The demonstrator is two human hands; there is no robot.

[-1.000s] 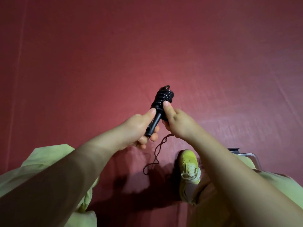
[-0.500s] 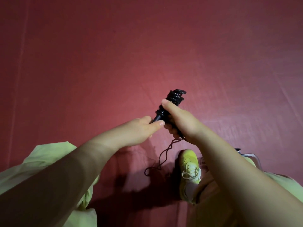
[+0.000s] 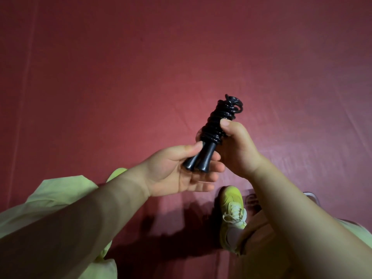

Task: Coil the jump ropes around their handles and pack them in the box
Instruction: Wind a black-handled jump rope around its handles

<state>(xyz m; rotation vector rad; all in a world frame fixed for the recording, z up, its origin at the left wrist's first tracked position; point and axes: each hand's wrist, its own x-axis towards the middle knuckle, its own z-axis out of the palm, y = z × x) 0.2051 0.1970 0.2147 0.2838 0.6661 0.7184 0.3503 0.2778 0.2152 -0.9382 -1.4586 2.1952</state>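
A black jump rope (image 3: 216, 125) is wound in tight coils around its two black handles, which lie side by side. Their flared ends (image 3: 198, 162) point down toward me. My right hand (image 3: 236, 146) grips the coiled part, thumb pressed on the coils near the top, where a small loop of rope sticks out. My left hand (image 3: 177, 172) is cupped under the handle ends, thumb touching the lowest coils and fingers spread beneath. No box is in view.
A dark red mat (image 3: 141, 67) covers the floor all around. My yellow-green shoe (image 3: 231, 210) stands below my hands at the right. Pale green trouser legs (image 3: 50, 202) fill the lower left. A metal frame piece (image 3: 311, 195) shows at the right.
The loose tail of rope that hung below my hands is gone from view, now wound up. The bundle has lifted and tilted, and my left hand has opened under the handle ends.
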